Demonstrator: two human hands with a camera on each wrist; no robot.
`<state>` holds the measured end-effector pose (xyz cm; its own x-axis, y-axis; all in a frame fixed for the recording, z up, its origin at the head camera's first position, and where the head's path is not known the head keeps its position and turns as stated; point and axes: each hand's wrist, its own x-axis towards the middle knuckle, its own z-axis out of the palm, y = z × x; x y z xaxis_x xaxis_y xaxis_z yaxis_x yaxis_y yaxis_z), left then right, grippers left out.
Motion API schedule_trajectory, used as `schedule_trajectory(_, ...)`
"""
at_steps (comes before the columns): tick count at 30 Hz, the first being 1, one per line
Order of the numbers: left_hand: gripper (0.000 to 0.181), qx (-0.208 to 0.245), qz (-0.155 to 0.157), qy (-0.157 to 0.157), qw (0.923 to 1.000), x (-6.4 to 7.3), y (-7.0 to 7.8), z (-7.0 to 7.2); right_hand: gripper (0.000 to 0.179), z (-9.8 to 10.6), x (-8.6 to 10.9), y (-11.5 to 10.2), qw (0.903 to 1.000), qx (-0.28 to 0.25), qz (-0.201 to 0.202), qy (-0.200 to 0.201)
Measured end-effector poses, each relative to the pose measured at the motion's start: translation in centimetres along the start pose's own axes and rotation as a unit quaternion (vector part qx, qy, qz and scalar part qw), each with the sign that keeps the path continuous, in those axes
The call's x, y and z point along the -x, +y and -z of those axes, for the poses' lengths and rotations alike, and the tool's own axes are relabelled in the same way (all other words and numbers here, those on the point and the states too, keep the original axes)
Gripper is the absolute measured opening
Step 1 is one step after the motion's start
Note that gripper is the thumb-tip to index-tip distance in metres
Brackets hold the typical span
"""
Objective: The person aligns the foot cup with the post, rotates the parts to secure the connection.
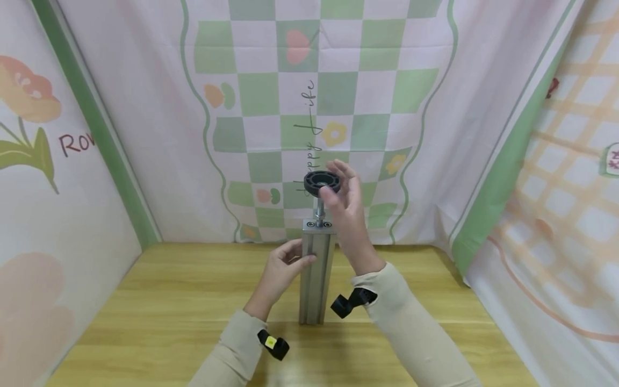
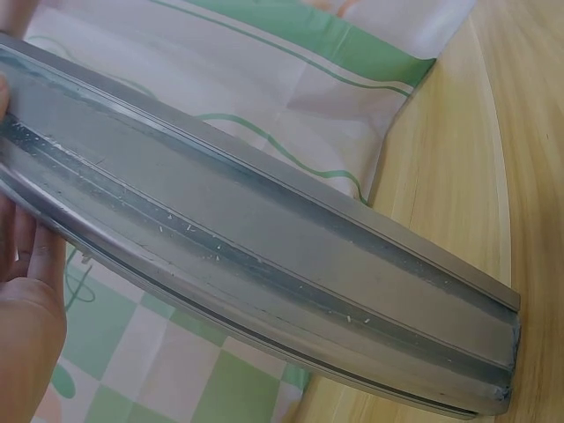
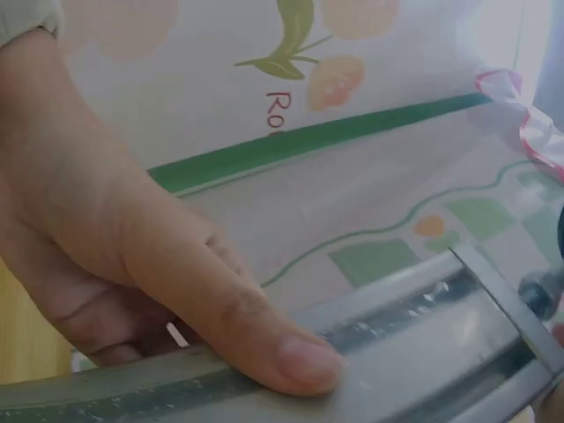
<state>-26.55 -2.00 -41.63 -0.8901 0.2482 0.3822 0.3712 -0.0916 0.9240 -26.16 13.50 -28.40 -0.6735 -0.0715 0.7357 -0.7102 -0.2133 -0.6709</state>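
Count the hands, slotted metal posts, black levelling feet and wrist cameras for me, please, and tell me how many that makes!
Hands: 2, the left hand and the right hand
Slotted metal post: 1
Black levelling foot: 1
Black wrist cameras: 2
Total: 6

The bar (image 1: 311, 279) is silver-grey with darker lengthwise stripes, its bolt (image 1: 320, 208) silver, the knob (image 1: 312, 189) black. The table (image 1: 208, 279) is yellow wood grain. The far cloth (image 1: 337, 92) is white, checked in two greens. The left cloth (image 1: 72, 204) is white with an orange flower (image 1: 36, 111), green leaves (image 1: 45, 153) and red-brown letters (image 1: 66, 145); the right cloth (image 1: 561, 215) is orange-and-white plaid. Sleeves (image 1: 411, 328) are beige, wrist cameras (image 1: 344, 306) black, the left one with a yellow patch (image 1: 271, 342).
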Motion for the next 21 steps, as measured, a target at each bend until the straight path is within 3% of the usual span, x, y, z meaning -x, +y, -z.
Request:
schedule_trajectory(3, 0.043, -0.001, 0.001, 0.000, 1.0000, 0.0, -0.1, 0.0, 0.061, 0.8, -0.7, 0.1, 0.9953, -0.059, -0.028, -0.071)
schedule_trajectory(8, 0.042, -0.002, -0.002, 0.000, 1.0000, 0.0, 0.0, 0.0, 0.062, 2.2, -1.8, 0.1, 0.9665, -0.164, -0.100, -0.170)
schedule_trajectory(14, 0.044, -0.005, -0.003, 0.002, 1.0000, 0.0, 0.1, 0.0, 0.059, 3.0, -2.7, 0.4, 0.9414, -0.227, -0.137, -0.209)
schedule_trajectory(21, 0.045, -0.009, -0.004, 0.003, 1.0000, 0.0, 0.1, 0.0, 0.059, 3.7, -2.9, 1.0, 0.9289, -0.256, -0.145, -0.226)
